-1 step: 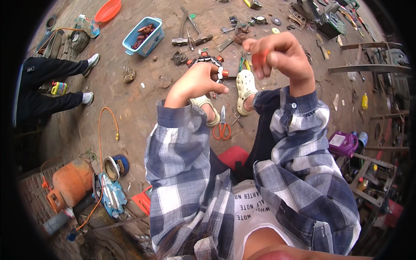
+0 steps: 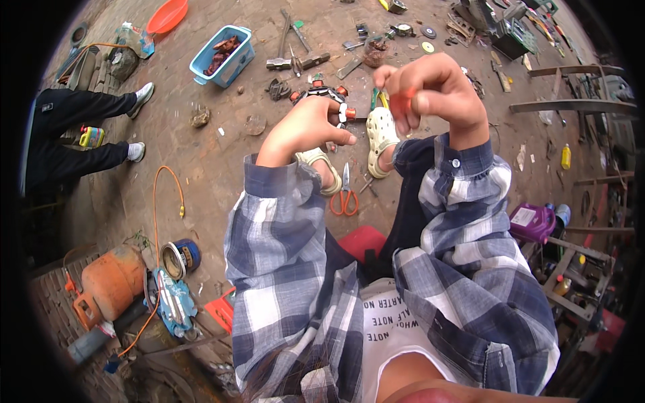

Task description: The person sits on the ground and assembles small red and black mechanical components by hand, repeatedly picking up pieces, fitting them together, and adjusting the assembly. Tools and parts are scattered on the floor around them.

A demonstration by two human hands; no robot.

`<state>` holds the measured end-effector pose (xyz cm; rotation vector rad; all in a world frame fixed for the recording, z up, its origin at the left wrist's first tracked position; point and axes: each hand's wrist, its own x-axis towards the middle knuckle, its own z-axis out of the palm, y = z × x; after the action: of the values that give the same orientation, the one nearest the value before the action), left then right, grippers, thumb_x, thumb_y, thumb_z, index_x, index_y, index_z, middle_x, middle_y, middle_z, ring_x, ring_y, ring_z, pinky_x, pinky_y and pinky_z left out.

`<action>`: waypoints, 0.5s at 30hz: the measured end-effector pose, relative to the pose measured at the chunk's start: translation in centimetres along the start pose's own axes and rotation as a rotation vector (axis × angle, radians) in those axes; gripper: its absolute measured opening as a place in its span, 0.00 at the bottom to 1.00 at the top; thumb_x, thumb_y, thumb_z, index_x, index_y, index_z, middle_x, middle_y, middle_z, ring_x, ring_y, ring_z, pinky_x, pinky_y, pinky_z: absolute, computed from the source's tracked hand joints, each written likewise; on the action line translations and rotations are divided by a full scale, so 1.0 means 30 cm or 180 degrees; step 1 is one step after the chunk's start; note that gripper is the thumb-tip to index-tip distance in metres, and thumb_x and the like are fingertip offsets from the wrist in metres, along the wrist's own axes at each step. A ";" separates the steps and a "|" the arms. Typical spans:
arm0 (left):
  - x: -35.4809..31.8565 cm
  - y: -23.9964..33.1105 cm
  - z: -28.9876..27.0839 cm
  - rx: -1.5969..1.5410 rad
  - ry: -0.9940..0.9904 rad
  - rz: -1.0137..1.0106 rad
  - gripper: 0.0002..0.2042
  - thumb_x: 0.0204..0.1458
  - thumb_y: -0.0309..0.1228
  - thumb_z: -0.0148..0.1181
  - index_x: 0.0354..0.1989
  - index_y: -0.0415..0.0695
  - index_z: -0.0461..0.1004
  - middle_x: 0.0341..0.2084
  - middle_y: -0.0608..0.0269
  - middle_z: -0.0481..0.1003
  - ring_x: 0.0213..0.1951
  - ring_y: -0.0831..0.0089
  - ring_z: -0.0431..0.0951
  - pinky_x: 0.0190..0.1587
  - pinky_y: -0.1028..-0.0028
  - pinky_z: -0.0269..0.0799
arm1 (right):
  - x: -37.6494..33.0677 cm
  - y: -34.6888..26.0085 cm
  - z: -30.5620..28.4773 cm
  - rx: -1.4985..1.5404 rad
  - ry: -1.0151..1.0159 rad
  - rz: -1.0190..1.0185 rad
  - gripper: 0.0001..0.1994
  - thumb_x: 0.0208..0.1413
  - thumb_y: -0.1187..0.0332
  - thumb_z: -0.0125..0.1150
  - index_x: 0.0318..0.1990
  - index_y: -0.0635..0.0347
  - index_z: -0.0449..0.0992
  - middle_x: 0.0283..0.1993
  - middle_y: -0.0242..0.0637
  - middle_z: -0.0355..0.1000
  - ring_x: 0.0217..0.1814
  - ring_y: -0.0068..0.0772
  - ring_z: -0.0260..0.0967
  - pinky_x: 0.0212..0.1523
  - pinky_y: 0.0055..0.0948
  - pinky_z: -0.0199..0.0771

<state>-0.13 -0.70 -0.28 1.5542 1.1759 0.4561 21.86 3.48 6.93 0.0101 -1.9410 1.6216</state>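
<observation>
My left hand [image 2: 302, 129] is half closed over a dark ring part [image 2: 324, 88] and seems to hold it, with some fingers hidden. The fingers of my right hand [image 2: 440, 91] are curled at an orange-red blur [image 2: 405, 101]; I cannot tell if they pinch it. Several copper-coloured coils [image 2: 347, 113] already sit around the ring; I judge the work midway, what remains being covered. Scissors [image 2: 345, 191] lie untouched on the ground [image 2: 215, 168]; beyond are hammers [image 2: 316, 62].
</observation>
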 end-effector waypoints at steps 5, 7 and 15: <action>0.002 0.005 0.015 0.0123 -0.0126 0.0022 0.14 0.37 0.24 0.69 0.32 0.33 0.72 0.19 0.65 0.72 0.22 0.79 0.72 0.24 0.75 0.70 | -0.007 0.012 -0.011 0.0236 0.0181 0.0025 0.12 0.54 0.64 0.58 0.25 0.63 0.72 0.23 0.37 0.73 0.30 0.32 0.71 0.48 0.34 0.64; 0.000 0.005 0.022 0.0191 -0.0067 0.0253 0.16 0.37 0.24 0.70 0.34 0.33 0.73 0.21 0.64 0.73 0.23 0.78 0.72 0.25 0.75 0.71 | -0.007 0.052 -0.042 0.0638 0.1238 -0.0064 0.13 0.59 0.62 0.53 0.32 0.64 0.72 0.29 0.38 0.73 0.34 0.30 0.70 0.55 0.34 0.62; -0.040 0.047 -0.016 -0.1574 0.0035 0.0313 0.29 0.38 0.16 0.65 0.53 0.34 0.66 0.45 0.61 0.73 0.41 0.72 0.77 0.44 0.74 0.74 | -0.014 0.126 -0.120 -0.0984 0.3402 0.0253 0.15 0.62 0.64 0.49 0.45 0.69 0.73 0.40 0.40 0.74 0.44 0.30 0.71 0.58 0.28 0.63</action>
<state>-0.42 -1.38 1.48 1.1809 0.9084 0.7584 22.37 7.53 3.61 -0.8760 -1.2909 0.9825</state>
